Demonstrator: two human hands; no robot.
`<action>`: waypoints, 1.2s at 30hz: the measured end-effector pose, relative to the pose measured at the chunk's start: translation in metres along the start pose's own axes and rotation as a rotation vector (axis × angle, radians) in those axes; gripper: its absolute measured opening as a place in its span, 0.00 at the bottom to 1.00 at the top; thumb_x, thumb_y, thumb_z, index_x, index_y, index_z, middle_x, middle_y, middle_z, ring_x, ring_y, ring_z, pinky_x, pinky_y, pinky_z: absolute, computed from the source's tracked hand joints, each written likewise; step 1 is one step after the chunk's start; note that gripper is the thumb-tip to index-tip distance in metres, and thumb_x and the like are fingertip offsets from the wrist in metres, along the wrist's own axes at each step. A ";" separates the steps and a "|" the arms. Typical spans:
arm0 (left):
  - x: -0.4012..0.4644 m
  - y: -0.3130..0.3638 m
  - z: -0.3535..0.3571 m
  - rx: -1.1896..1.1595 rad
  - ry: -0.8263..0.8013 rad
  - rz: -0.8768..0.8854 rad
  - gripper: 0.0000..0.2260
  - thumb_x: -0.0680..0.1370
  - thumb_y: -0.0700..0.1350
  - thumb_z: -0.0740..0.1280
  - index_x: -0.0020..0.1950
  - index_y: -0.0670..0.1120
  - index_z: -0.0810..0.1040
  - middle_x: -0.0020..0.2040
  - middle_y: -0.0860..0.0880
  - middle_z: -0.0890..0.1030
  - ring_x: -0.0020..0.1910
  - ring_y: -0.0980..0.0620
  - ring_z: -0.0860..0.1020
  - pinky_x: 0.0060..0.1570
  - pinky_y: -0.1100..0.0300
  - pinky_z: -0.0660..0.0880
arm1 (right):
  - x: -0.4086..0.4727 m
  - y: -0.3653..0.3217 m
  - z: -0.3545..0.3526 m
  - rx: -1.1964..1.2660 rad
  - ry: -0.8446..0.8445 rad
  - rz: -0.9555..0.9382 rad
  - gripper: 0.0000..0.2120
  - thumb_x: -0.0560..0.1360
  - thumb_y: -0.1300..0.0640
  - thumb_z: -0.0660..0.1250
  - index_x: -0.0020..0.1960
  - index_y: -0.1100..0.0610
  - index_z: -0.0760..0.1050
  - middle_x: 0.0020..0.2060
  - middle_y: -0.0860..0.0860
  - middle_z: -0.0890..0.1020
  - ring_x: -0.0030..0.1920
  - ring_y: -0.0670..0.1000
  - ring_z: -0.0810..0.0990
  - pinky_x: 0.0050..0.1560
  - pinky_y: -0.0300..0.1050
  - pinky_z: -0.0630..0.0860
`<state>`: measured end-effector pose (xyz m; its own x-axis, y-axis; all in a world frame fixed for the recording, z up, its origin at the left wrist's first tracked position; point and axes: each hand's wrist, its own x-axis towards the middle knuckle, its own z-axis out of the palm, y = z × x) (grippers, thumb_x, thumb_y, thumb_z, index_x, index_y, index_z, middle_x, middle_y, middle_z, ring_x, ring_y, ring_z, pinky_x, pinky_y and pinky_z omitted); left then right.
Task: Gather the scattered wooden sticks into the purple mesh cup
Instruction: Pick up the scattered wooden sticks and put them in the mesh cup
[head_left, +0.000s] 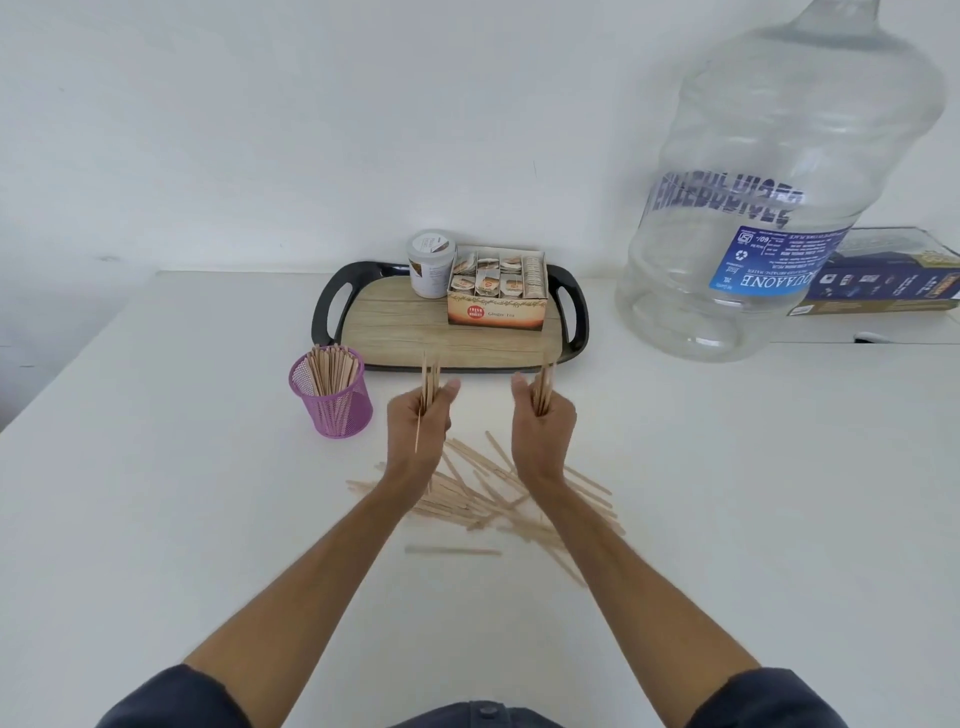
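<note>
A purple mesh cup (332, 410) stands on the white table, left of my hands, with several wooden sticks upright inside it. My left hand (418, 418) grips a small bundle of wooden sticks (430, 375), held upright just right of the cup. My right hand (543, 421) grips another upright bundle of sticks (544, 378). Both hands hover above a scattered pile of wooden sticks (483, 499) lying on the table between my forearms. One stick (452, 551) lies apart, nearer to me.
A black-rimmed tray (395, 338) with a wood-pattern floor sits behind my hands, carrying a tea box (496, 312) and a white tub (431, 265). A large clear water jug (769, 197) stands at the right, with a dark box (883, 283) behind it.
</note>
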<state>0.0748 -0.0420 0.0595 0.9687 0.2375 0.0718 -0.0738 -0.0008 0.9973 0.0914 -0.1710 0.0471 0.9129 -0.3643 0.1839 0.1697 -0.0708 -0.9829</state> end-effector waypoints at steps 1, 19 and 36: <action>-0.004 -0.007 0.001 0.016 -0.019 -0.001 0.25 0.79 0.48 0.68 0.31 0.33 0.63 0.28 0.43 0.65 0.27 0.48 0.60 0.27 0.56 0.58 | -0.006 0.005 0.000 -0.021 0.009 0.003 0.27 0.79 0.59 0.67 0.28 0.52 0.55 0.22 0.46 0.59 0.23 0.44 0.56 0.25 0.36 0.58; 0.010 0.010 0.011 0.001 0.005 0.097 0.25 0.79 0.46 0.67 0.30 0.33 0.62 0.23 0.48 0.63 0.23 0.53 0.60 0.24 0.62 0.60 | -0.001 -0.008 0.001 0.023 0.004 -0.114 0.28 0.81 0.59 0.65 0.28 0.51 0.55 0.20 0.43 0.58 0.23 0.44 0.55 0.25 0.39 0.54; 0.007 0.011 0.019 0.006 -0.023 0.113 0.23 0.81 0.48 0.64 0.30 0.36 0.71 0.25 0.47 0.67 0.25 0.53 0.63 0.26 0.62 0.61 | 0.000 -0.014 0.000 0.001 -0.025 -0.012 0.27 0.81 0.59 0.64 0.28 0.52 0.54 0.20 0.42 0.57 0.24 0.44 0.54 0.25 0.39 0.54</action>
<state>0.0850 -0.0588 0.0709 0.9595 0.2130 0.1845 -0.1817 -0.0327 0.9828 0.0891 -0.1701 0.0605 0.9197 -0.3405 0.1954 0.1809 -0.0740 -0.9807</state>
